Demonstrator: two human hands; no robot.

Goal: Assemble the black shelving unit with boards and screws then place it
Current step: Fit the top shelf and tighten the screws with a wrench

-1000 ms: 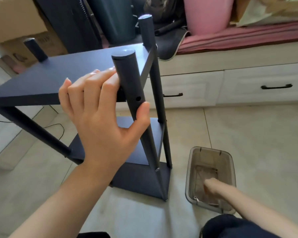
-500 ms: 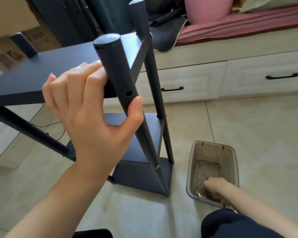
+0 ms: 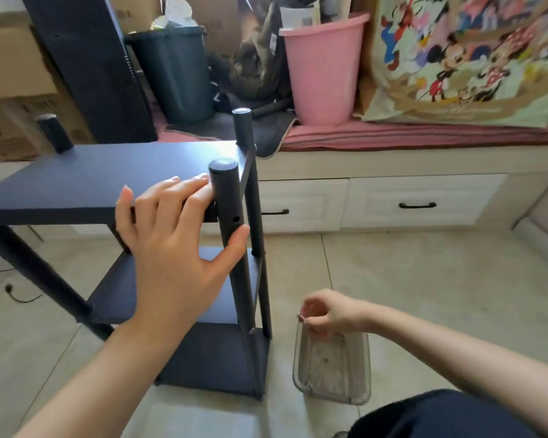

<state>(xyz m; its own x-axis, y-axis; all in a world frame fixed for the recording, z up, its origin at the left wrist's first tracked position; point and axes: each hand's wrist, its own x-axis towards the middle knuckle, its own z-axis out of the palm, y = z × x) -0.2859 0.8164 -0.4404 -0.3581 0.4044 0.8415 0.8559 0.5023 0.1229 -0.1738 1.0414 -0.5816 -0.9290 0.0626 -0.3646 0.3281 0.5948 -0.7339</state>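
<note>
Two hands work: the left hand (image 3: 174, 248) grips the black shelving unit's (image 3: 108, 181) front post on the floor; the right hand (image 3: 326, 312) pinches a small screw (image 3: 301, 317) above the clear tray (image 3: 331, 365), which holds scattered hardware.

floor: pale beige tiles (image 3: 424, 295) | back: white drawer bench (image 3: 418, 202) with black handles, red striped cushion (image 3: 424, 134) on top | pink bucket (image 3: 321, 67), dark bin (image 3: 174, 71), cardboard boxes (image 3: 10, 58) | daylight, bright
</note>
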